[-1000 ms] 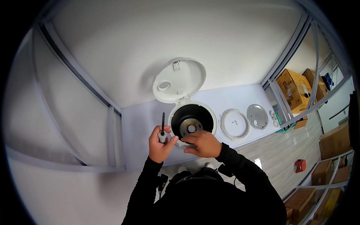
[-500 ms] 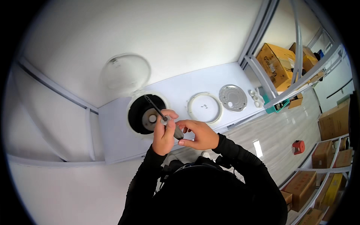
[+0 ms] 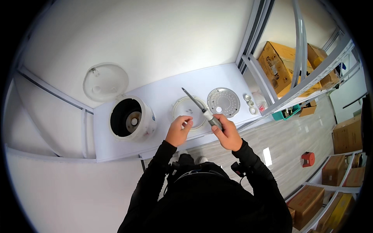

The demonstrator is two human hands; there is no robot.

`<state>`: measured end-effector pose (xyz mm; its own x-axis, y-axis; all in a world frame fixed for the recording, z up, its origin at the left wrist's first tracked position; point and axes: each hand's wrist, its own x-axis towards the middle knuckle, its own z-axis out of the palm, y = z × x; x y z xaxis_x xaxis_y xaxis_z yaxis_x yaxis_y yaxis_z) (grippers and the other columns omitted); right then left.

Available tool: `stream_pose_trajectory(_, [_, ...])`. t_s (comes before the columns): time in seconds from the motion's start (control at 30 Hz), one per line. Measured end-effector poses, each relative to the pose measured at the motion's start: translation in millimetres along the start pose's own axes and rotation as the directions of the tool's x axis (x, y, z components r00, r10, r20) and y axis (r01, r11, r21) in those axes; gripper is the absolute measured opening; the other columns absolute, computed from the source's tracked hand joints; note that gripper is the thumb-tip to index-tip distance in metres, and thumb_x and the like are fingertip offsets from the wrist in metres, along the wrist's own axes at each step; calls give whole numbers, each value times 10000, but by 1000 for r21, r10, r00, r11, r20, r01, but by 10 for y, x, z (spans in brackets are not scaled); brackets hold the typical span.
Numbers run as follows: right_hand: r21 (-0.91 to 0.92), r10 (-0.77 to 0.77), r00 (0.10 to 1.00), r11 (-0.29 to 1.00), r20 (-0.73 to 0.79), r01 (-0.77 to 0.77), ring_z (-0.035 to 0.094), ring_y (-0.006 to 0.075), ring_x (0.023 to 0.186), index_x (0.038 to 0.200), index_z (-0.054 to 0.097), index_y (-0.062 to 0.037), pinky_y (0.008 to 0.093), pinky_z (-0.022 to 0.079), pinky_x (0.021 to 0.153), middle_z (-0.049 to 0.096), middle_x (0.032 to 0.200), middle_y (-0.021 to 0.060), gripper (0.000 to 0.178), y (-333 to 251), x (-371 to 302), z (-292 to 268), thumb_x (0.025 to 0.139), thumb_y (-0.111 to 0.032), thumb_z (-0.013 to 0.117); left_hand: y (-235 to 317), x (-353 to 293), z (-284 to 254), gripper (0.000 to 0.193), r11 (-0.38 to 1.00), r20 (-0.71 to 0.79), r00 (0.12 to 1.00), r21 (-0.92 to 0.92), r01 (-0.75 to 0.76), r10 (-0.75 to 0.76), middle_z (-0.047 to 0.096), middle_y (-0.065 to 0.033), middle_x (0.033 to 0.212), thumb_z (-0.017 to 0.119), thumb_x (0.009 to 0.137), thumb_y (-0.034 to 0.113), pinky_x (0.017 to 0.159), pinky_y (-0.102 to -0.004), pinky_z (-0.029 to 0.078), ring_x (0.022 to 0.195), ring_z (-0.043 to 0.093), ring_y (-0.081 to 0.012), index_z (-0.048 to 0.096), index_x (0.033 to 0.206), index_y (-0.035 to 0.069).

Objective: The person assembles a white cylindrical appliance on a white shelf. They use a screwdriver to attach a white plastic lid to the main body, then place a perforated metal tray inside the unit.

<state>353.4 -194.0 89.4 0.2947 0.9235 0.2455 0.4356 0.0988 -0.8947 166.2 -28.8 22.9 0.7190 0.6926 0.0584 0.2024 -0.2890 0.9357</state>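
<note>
Right hand (image 3: 229, 136) is clamped around the grey handle of a screwdriver (image 3: 202, 110), shaft angled up and to the far left over a white ring-shaped part (image 3: 179, 106) lying on the white bench (image 3: 163, 91). Left hand (image 3: 178, 131) hovers just beside the near edge of that ring, fingers (image 3: 187, 120) curled together, holding nothing that can be made out. To the left stands an open white rice cooker (image 3: 132, 120), lid (image 3: 105, 81) tipped back; right of the ring lies 1 perforated metal disc (image 3: 223, 102).

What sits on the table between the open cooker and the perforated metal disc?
A white ring-shaped plate, seen in the head view, with the left hand at its near edge.
</note>
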Motion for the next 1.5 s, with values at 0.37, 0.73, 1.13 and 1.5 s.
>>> stream_pose_trajectory(0.37, [-196,14,999,981,32,-7,717,341,817,1152,695,-14,371,559,733,730,930,171,373,-14,-101,-554,850,-199,813,-609,473,373,216,878,-128,991,477,39,26,669,-131,1012,735,887,158,808,-445,536,951,663,-343,679,1069,58])
stream_pose_trajectory(0.73, [-220,-23,1000,975,16,26,721,340,815,1132,712,-13,368,565,727,740,950,174,377,-2,134,-623,821,-183,838,-882,779,570,157,781,-57,996,619,88,-67,624,-148,1059,666,933,143,814,-493,536,965,650,-387,654,1059,50])
stream_pose_trajectory(1.13, [-216,-46,999,975,27,51,724,343,814,1128,717,-13,369,569,724,743,961,179,383,180,250,-645,812,-188,847,-910,780,528,149,822,-132,990,558,113,-46,616,-154,1053,662,945,155,793,-497,540,938,654,-393,650,1035,36])
stream_pose_trajectory(1.5, [-171,-29,999,985,-31,23,733,313,835,1168,708,-27,341,572,742,746,1015,159,392,153,287,-742,827,-171,839,-589,831,413,125,939,-102,994,343,7,30,669,-137,982,658,974,133,703,-409,555,841,706,-304,625,1031,27])
